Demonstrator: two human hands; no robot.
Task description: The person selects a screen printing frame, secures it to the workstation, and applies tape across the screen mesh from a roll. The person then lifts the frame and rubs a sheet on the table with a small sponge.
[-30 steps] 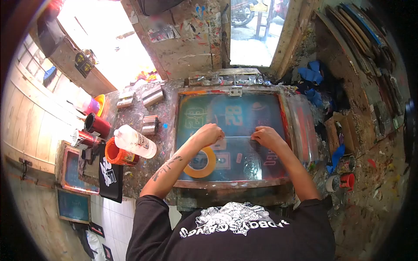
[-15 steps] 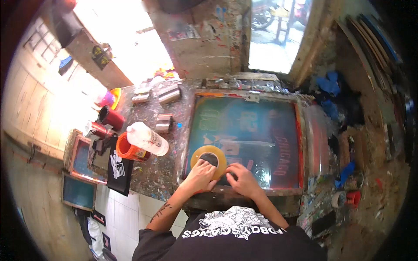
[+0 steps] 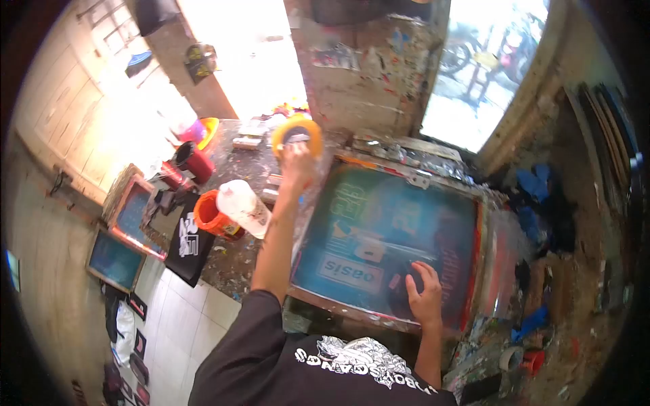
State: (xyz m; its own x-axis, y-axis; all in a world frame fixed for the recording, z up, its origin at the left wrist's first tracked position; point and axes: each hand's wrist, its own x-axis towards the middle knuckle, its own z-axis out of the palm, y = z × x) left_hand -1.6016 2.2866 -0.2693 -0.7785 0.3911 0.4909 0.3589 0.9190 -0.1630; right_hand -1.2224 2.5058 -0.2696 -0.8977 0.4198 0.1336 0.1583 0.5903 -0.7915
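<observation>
My left hand is stretched out over the back left of the worktable, its fingers closed on a roll of yellow tape. Over the lower right part of the screen frame is my right hand, fingers spread and holding nothing. The screen's blue-green mesh shows several designs, among them the word "oasis" near its lower left. Whether my right fingertips touch the mesh is unclear.
Left of the screen stand a white bottle and an orange tub. A black printed cloth hangs at the table's left edge. Blue rags and a red cup lie to the right.
The tape roll has gone from the screen's lower left up to the table's back left in my left hand. My right hand has moved right and spread its fingers. The view has turned.
</observation>
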